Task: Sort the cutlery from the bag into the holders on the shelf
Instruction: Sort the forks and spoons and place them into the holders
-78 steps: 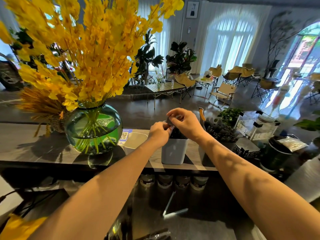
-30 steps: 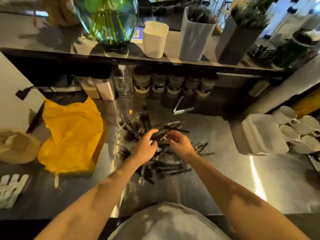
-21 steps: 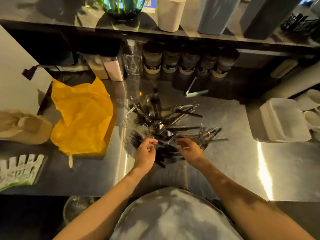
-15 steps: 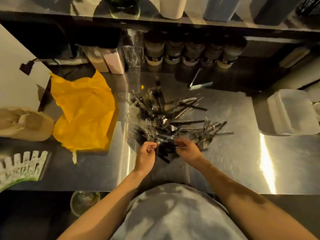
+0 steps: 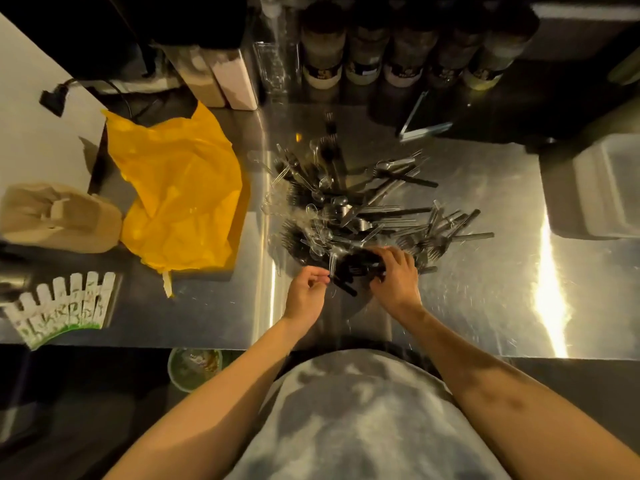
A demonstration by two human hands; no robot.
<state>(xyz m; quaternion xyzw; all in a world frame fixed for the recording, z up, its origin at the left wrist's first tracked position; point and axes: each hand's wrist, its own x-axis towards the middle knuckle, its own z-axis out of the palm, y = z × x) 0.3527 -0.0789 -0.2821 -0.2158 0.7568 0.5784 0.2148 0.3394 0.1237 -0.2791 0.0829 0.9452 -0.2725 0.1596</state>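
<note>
A loose pile of black and clear plastic cutlery point(image 5: 367, 209) lies on the steel counter point(image 5: 485, 299). The flattened yellow bag point(image 5: 176, 199) lies to its left. At the pile's near edge my right hand point(image 5: 394, 275) grips a bundle of black cutlery point(image 5: 356, 268). My left hand point(image 5: 306, 292) is just left of it, its fingertips pinching a clear piece point(image 5: 332, 265) that sticks up from the pile. The holders and the shelf top are out of the frame.
Several dark jars point(image 5: 401, 50) stand at the back under the shelf, with pale cartons point(image 5: 221, 77) to their left. A white lidded box point(image 5: 606, 188) sits at the right. A brown paper bag point(image 5: 55, 216) and a small white fence ornament point(image 5: 65, 306) are at the left.
My view dropped from the shelf holders to the counter. Both hands came down from the grey holder to the pile's near edge, and my right hand closed round black pieces.
</note>
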